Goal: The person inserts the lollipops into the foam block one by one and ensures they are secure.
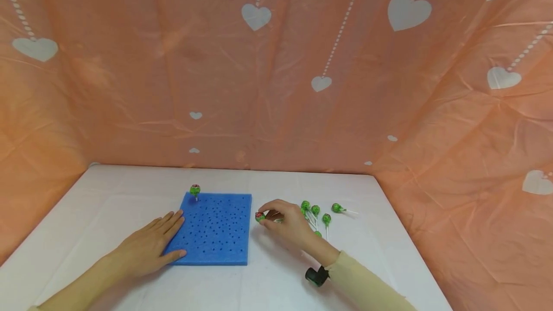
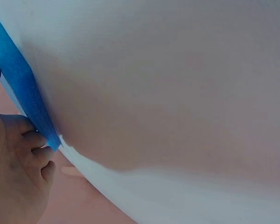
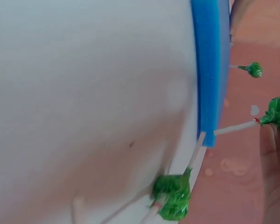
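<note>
Head view: L hand [image 1: 149, 248] flat, fingers extended on the blue foam [image 1: 211, 257]; R hand [image 1: 287, 224] pinches a lollipop [image 1: 259, 216] just right of it, above the counter [image 1: 138, 186]. R wrist cam adds its white stick [image 3: 235, 128] — unclear from head; L wrist cam catches foam's edge, w/o any lollipops.

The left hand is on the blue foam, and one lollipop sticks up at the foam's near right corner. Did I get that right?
Not quite: the corner is wrong. The head view shows the lollipop sticking up at the far left corner of the blue foam. The left hand is on the foam, as you said.
</note>
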`<state>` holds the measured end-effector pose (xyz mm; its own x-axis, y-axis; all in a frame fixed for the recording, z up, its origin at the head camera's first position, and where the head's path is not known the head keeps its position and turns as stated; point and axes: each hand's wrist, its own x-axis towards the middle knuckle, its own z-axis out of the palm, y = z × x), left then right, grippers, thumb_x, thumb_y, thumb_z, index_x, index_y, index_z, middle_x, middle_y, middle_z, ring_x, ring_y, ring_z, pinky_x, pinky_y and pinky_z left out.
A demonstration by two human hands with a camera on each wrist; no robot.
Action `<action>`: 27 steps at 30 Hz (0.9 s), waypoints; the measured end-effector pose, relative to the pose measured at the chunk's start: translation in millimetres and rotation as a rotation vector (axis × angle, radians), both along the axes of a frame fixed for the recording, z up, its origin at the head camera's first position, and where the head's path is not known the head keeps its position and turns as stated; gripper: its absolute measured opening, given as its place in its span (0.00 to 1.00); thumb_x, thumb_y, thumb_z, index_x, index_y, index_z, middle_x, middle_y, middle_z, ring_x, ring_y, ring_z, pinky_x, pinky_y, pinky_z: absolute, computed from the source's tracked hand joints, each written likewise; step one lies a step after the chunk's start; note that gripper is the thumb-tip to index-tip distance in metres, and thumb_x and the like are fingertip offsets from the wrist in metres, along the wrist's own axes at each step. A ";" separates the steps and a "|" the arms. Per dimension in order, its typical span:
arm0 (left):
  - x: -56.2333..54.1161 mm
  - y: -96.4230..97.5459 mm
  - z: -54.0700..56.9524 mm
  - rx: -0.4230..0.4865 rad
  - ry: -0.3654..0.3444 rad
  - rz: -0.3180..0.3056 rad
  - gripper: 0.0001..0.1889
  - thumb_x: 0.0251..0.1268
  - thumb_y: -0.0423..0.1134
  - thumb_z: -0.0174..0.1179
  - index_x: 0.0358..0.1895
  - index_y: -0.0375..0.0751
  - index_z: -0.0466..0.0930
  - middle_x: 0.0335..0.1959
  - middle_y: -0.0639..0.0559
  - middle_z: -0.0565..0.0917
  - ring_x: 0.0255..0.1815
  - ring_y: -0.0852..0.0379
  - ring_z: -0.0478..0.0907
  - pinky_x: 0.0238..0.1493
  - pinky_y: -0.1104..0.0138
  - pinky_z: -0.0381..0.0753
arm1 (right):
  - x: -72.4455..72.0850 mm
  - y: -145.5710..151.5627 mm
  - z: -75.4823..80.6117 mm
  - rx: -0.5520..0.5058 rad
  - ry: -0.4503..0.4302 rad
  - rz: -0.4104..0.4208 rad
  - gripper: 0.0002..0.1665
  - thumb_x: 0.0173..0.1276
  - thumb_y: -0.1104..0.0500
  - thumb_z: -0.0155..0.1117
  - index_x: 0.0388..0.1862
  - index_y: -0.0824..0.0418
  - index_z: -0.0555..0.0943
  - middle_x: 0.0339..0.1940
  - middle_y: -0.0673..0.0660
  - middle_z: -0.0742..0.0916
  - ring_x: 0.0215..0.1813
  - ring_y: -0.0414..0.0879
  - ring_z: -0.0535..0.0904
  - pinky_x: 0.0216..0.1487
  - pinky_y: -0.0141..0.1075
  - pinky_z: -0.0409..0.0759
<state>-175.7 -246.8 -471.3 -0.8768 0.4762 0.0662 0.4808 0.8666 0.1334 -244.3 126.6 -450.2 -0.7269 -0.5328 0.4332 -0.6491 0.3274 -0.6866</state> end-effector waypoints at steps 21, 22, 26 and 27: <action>0.2 0.7 0.8 0.001 0.019 -0.005 0.45 0.73 0.65 0.57 0.73 0.25 0.69 0.77 0.30 0.66 0.77 0.30 0.64 0.74 0.41 0.67 | -15.6 -59.1 -2.1 -0.279 -0.072 -0.007 0.15 0.67 0.72 0.72 0.52 0.68 0.85 0.49 0.64 0.88 0.49 0.60 0.88 0.50 0.41 0.89; 0.3 0.7 0.6 0.001 0.019 -0.004 0.45 0.73 0.65 0.57 0.73 0.25 0.69 0.77 0.30 0.66 0.77 0.29 0.64 0.74 0.41 0.67 | -16.9 -61.0 -2.3 -0.284 -0.083 -0.008 0.15 0.67 0.71 0.73 0.53 0.66 0.85 0.50 0.62 0.88 0.50 0.58 0.88 0.51 0.40 0.89; 0.5 0.3 -0.7 0.008 0.012 -0.006 0.45 0.73 0.66 0.57 0.73 0.25 0.69 0.77 0.30 0.66 0.77 0.29 0.63 0.74 0.40 0.67 | -20.5 -69.0 -2.9 -0.295 -0.120 -0.025 0.16 0.68 0.69 0.73 0.54 0.64 0.86 0.51 0.61 0.88 0.52 0.57 0.87 0.53 0.44 0.89; 0.4 0.2 -1.3 0.009 0.008 -0.007 0.45 0.74 0.66 0.56 0.73 0.25 0.69 0.77 0.30 0.66 0.77 0.29 0.63 0.75 0.40 0.67 | -20.8 -71.2 -3.1 -0.300 -0.124 -0.034 0.16 0.68 0.69 0.73 0.54 0.65 0.86 0.51 0.62 0.88 0.52 0.58 0.87 0.53 0.47 0.89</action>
<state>-175.3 -246.6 -472.5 -0.8730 0.4815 0.0779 0.4877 0.8621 0.1376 -265.1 55.5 -453.3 -0.7991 -0.3695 0.4743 -0.5467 0.1183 -0.8289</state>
